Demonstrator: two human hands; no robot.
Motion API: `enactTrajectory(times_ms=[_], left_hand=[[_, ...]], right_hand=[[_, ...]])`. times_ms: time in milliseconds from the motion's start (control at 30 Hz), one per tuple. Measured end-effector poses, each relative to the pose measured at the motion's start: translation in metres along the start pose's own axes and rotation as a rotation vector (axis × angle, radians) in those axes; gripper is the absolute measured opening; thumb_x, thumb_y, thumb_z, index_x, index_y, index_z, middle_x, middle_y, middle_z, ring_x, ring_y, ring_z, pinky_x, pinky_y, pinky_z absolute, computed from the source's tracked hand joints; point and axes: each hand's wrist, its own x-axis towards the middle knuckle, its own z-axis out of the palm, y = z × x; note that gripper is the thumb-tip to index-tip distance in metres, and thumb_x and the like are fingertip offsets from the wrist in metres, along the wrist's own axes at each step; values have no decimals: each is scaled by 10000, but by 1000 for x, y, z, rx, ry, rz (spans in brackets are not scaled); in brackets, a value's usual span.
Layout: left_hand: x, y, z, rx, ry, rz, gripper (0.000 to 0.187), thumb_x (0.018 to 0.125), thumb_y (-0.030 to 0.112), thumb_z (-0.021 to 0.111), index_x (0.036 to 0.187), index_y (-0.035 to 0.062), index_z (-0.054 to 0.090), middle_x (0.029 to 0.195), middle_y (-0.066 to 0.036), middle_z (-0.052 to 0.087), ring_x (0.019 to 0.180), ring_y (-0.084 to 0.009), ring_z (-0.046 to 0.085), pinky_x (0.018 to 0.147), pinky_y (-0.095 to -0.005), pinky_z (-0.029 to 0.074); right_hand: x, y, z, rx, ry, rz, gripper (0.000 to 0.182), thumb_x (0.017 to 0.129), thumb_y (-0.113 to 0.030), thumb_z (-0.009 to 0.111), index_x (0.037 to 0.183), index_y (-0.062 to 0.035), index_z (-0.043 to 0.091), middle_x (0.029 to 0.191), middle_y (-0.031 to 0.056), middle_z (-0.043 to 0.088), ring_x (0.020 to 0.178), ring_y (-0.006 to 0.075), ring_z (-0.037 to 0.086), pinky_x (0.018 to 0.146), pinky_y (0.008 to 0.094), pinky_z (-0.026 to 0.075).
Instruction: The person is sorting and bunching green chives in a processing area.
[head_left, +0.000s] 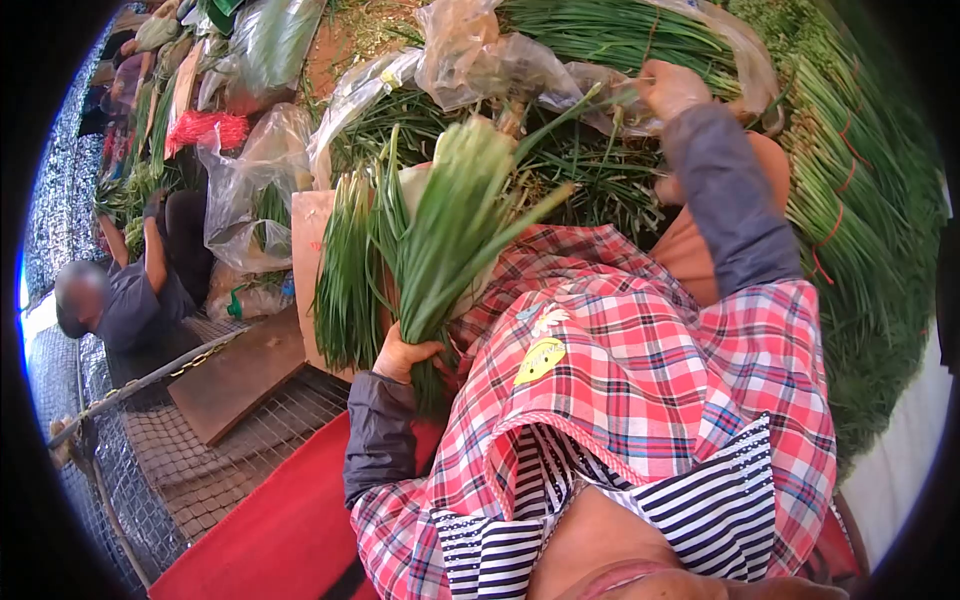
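This looks like an open-air vegetable market or produce-sorting yard. Heaps of green chives, many tied in bundles with red bands, cover the ground. Clear plastic bags stuffed with greens lie among them, beside a red mesh sack. Another person crouches nearby by wire mesh fencing and cardboard.

Taking the upright green chive bunch as landmark: crumpled clear plastic bags lie behind it, a flat brown wooden board to its left, and heaped tied green chive bundles to its right.
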Motion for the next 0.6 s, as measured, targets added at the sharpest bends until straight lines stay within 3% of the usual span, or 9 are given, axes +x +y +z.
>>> enactTrajectory(times_ms=[33, 100, 167, 233, 300, 400, 500, 600], left_hand=[[-1, -4, 1, -48, 28, 14, 392, 644, -53, 608, 1028, -28, 532, 759, -123, 594, 523, -209, 576, 452, -283, 479], [0, -5, -3, -83, -9, -7, 396, 647, -53, 603, 1036, -31, 530, 760, -125, 595, 508, -211, 571, 454, -284, 479], [1, -5, -3, -106, -25, -24, 425, 639, -41, 595, 1057, -29, 519, 745, -127, 593, 496, -211, 567, 448, -285, 475], [1, -4, 1, -112, -18, -54, 479, 621, -15, 582, 1093, -23, 501, 712, -128, 589, 489, -207, 563, 435, -287, 468], [3, -6, 2, -109, -31, -43, 501, 614, -14, 576, 1107, -20, 494, 720, -126, 590, 487, -207, 561, 428, -289, 467], [7, -9, 4, -140, -61, -14, 541, 602, -14, 578, 1134, -15, 479, 744, -127, 592, 488, -210, 561, 416, -292, 463], [4, -9, 11, -164, -46, 10, 543, 601, -15, 585, 1134, -14, 479, 752, -127, 593, 506, -213, 568, 417, -289, 461], [4, -12, 14, -167, -32, 12, 536, 612, -35, 591, 1136, -10, 481, 778, -124, 598, 540, -215, 579, 424, -288, 461]], right_hand=[[1, 1, -3, -180, -79, -27, 312, 779, -278, 579, 1039, -106, 591, 978, 140, 616, 895, 270, 593, 798, 344, 459], [-1, 0, -9, -535, -232, -76, 374, 775, -276, 585, 1116, -127, 551, 1017, 137, 605, 922, 273, 587, 819, 350, 452], [-6, -19, -4, -441, -51, -207, 504, 744, -324, 620, 1196, -144, 491, 1092, 139, 579, 985, 291, 560, 860, 376, 426], [-13, -44, 3, 160, -86, -469, 644, 694, -377, 671, 1256, -165, 439, 1174, 154, 523, 1088, 297, 493, 918, 404, 382], [-14, -75, 18, 584, -292, -573, 752, 662, -388, 713, 1302, -176, 380, 1241, 144, 472, 1183, 270, 407, 988, 386, 305], [-21, -113, 30, 764, -451, -608, 687, 666, -371, 731, 1246, -121, 461, 1207, 108, 504, 1148, 242, 428, 984, 369, 302], [-12, -121, 53, 1201, -634, -453, 637, 694, -414, 710, 1212, -109, 502, 1185, 101, 524, 1119, 229, 459, 954, 323, 332], [-9, -123, 55, 1150, -565, -515, 563, 723, -381, 700, 1182, -102, 531, 1123, 76, 561, 1073, 193, 483, 920, 307, 357]])
